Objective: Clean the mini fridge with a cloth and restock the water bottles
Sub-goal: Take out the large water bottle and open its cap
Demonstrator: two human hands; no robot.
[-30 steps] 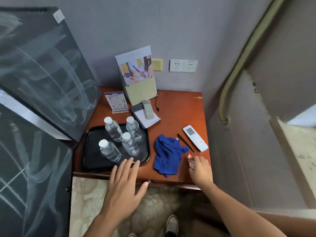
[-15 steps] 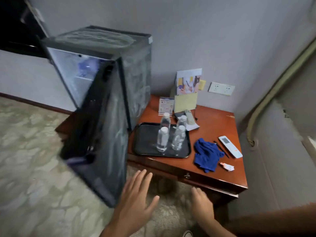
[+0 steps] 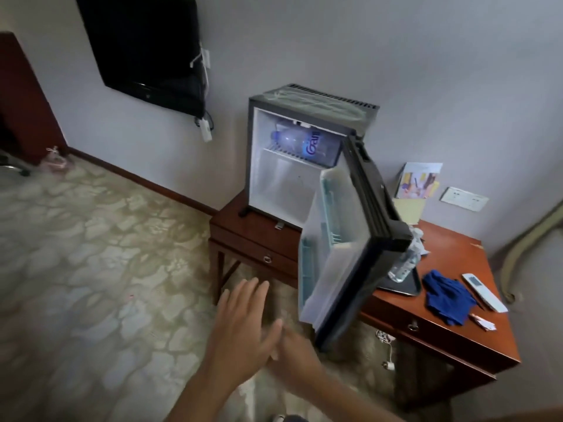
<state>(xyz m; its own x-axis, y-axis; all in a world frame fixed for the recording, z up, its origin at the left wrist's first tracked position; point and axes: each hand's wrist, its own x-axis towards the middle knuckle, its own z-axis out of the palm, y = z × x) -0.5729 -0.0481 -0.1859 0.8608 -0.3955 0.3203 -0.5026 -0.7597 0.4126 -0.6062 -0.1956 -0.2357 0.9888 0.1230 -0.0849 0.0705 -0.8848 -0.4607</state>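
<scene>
The black mini fridge (image 3: 359, 105) stands on the left end of a wooden desk (image 3: 457, 324), its door (image 3: 344, 257) swung wide open toward me. A large bottle (image 3: 304, 143) lies on the fridge's upper shelf; the lower space looks bare. Small water bottles (image 3: 405, 266) stand on a black tray (image 3: 405, 289), mostly hidden behind the door. A crumpled blue cloth (image 3: 447, 298) lies on the desk to the right of the tray. My left hand (image 3: 243, 327) hovers with fingers spread in front of the door. My right hand (image 3: 295, 354) is just beside it, partly hidden, holding nothing.
A white remote (image 3: 484, 292) and a small wrapper (image 3: 484, 322) lie right of the cloth. A brochure stand (image 3: 417, 187) and wall sockets (image 3: 464, 198) are behind the desk. A dark TV (image 3: 143, 47) hangs on the wall at left. Patterned carpet (image 3: 91, 284) spreads to the left.
The view has swung left and back from the desk, so the open fridge interior now shows. My right hand left the desk edge and both hands came together in front of the door.
</scene>
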